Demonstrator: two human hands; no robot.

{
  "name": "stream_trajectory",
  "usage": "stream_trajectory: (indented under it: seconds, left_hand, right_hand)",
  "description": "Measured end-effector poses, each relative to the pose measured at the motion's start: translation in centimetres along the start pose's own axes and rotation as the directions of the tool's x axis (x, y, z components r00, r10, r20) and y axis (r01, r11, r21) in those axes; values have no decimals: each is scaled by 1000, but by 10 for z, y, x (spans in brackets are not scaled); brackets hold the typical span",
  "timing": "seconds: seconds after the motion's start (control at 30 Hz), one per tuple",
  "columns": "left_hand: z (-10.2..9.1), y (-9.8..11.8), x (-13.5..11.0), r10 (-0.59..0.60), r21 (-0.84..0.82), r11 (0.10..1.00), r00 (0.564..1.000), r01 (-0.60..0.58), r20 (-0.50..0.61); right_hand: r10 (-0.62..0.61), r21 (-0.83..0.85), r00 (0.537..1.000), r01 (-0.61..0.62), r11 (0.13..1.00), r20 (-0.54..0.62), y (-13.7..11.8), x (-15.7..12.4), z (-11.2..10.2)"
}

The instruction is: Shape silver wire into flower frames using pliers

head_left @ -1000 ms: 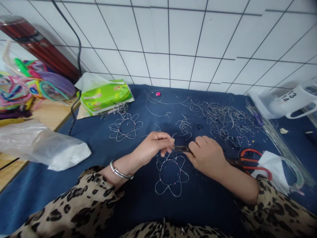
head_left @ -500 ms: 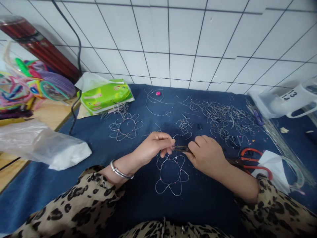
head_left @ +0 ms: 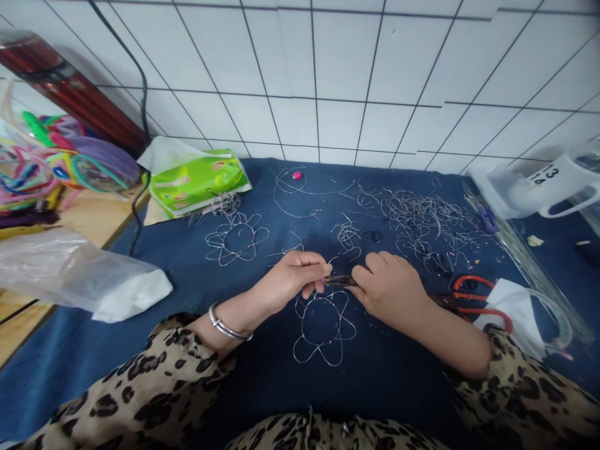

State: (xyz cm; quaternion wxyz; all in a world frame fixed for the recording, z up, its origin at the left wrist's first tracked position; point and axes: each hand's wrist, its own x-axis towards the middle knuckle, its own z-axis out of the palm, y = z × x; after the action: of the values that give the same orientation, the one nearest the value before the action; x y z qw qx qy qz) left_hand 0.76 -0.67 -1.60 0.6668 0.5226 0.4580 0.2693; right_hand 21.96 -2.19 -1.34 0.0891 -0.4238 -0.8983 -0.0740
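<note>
A flower shape of thin silver wire with small pink beads (head_left: 322, 328) lies on the dark blue cloth (head_left: 262, 381) in front of me. My left hand (head_left: 293, 278) pinches the wire at the flower's top edge, fingers closed. My right hand (head_left: 389, 286) is closed around a small dark plier-like tool (head_left: 340, 280) whose tip meets the wire at my left fingertips. A silver bangle sits on my left wrist.
A second wire flower (head_left: 237, 237) lies further back on the left. A heap of loose wire pieces (head_left: 422, 219) spreads at the back right. Red-handled scissors (head_left: 473, 300) lie by my right forearm. A green tissue pack (head_left: 199, 181), a plastic bag (head_left: 79, 275) and a white jug (head_left: 557, 184) stand around.
Both hands stay on the wire and tool with almost no movement. The view has shifted slightly.
</note>
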Motion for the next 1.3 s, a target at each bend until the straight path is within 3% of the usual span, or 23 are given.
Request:
stream_trajectory:
  seconds: [0.23,0.6,0.93,1.3]
  left_hand:
    - [4,3,-2,-12,-7,1000,1000,12,-11]
    - [5,-1,-1,32,34,999,999,-30,-43]
    - [1,3,-1,24,10,1000,1000,-24,6]
    - [7,7,-11,139,-6,990,989,-139,-55]
  right_hand:
    - [11,-10,1000,-10,1000,18,-1,0,-1]
    - [-8,-69,999,5,998,-44,1,1,-1]
    - [-31,-120,992,17,993,-120,1,2,-4]
    - [-76,-205,979,37,978,-187,0,3,-14]
